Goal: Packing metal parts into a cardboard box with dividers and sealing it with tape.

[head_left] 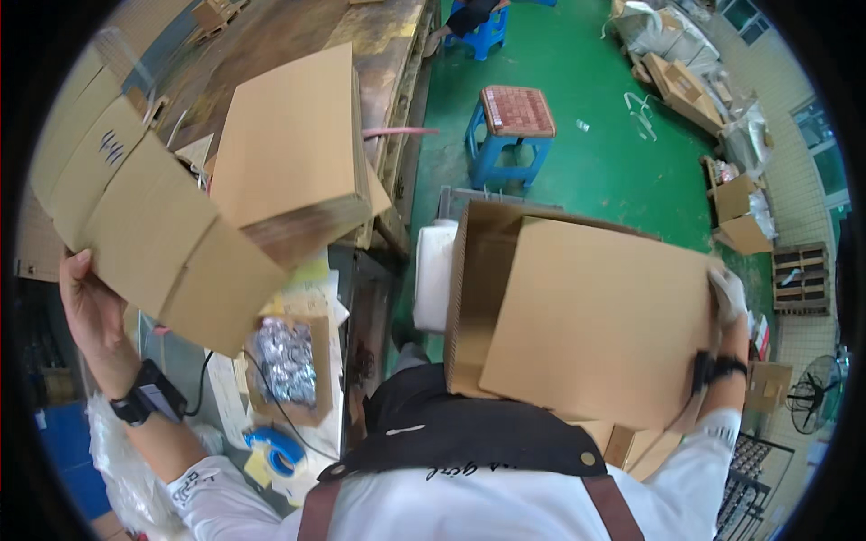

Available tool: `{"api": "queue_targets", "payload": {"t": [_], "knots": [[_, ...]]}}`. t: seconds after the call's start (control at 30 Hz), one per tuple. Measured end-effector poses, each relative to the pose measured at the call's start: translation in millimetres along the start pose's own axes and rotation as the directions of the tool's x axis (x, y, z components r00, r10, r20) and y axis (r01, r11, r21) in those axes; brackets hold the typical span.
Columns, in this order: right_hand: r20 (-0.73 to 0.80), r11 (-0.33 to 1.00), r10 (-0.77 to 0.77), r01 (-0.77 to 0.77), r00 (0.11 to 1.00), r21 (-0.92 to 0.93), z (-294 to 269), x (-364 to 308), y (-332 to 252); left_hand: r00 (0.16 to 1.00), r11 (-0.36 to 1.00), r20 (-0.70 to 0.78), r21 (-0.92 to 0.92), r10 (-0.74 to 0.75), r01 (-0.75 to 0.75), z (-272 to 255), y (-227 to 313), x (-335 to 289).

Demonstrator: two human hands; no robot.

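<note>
On the left, my left hand [95,307] grips the lower edge of a long creased cardboard piece [149,203], tilted up, with handwritten marks on its face. My right hand [727,296], in a pale glove, holds the right edge of a flat brown cardboard sheet [604,316]. That sheet lies slanted across the mouth of an open cardboard box [476,298] in front of me, covering most of it. The fingers of my right hand are partly hidden behind the sheet's edge. A stack of flat cardboard sheets [293,144] stands beyond the creased piece.
A worn wooden table [379,86] runs along the left. Nearer me are a small carton [320,370] of shiny wrapped items and a blue tape dispenser [278,451]. Blue stools [510,149] stand on the green floor [595,77]. Cartons [744,212] line the right wall.
</note>
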State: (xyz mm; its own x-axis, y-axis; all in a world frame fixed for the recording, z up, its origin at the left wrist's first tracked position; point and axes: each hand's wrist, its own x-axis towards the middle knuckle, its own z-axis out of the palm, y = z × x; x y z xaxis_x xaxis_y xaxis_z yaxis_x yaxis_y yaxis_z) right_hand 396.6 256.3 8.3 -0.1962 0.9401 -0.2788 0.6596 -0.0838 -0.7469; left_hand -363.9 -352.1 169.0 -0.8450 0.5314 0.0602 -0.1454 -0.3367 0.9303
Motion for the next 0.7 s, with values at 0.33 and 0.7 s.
{"api": "queue_targets", "payload": {"t": [0.33, 0.7], "knots": [[0.125, 0.749, -0.249, 0.273, 0.960, -0.604, 248, 11, -16, 0.976, 0.927, 0.135, 0.313, 0.170, -0.205, 232, -95, -133], [0.276, 0.613, -0.757, 0.498, 0.592, 0.614, 190, -139, -235, 0.593, 0.560, 0.779, 0.404, 0.204, -0.724, 402, -230, -180]]}}
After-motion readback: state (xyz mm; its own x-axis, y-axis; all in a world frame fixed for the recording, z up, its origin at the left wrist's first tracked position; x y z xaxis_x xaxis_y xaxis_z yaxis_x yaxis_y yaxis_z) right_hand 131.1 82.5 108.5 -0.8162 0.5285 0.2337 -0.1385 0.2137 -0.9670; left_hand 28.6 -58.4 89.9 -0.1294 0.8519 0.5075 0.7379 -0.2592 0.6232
